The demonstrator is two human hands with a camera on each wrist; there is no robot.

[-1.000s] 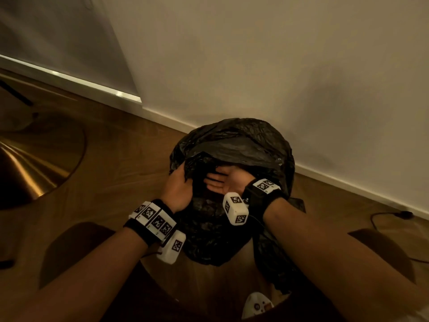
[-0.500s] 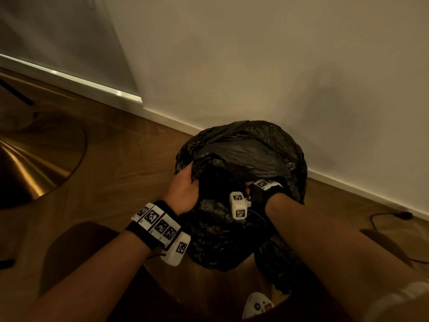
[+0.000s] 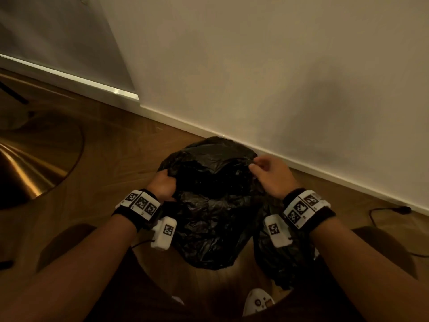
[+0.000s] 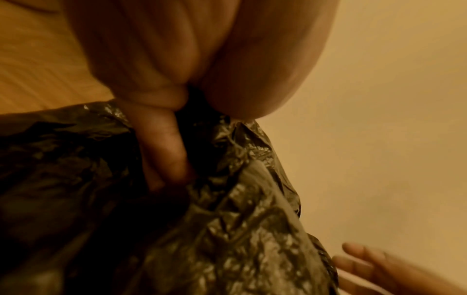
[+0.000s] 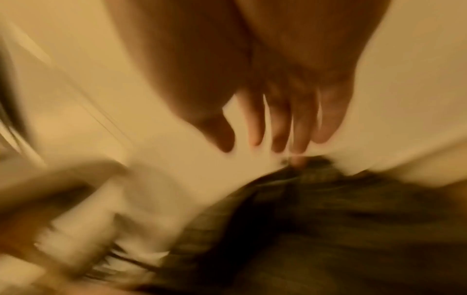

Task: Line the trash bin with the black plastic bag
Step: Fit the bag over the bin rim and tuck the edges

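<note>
The crumpled black plastic bag (image 3: 209, 201) bulges in a round shape on the floor by the wall; no bin surface shows under it. My left hand (image 3: 162, 182) grips a fold of the bag's left edge, fingers (image 4: 161, 143) curled into the plastic (image 4: 227, 229). My right hand (image 3: 267, 173) is at the bag's upper right edge. In the blurred right wrist view its fingers (image 5: 280, 127) are stretched out just above the plastic (image 5: 328, 219), thumb apart. These fingertips (image 4: 364, 257) also show beside the bag in the left wrist view.
The white wall and skirting board (image 3: 301, 163) run close behind the bag. More black plastic (image 3: 278, 256) hangs at the lower right. A round brass base (image 3: 30, 163) lies left, a cable (image 3: 390, 210) right, a white controller (image 3: 257, 303) near my knees.
My right hand came out of the bag's mouth, where it had reached in, and moved up to the right edge. The left hand kept its grip on the left edge.
</note>
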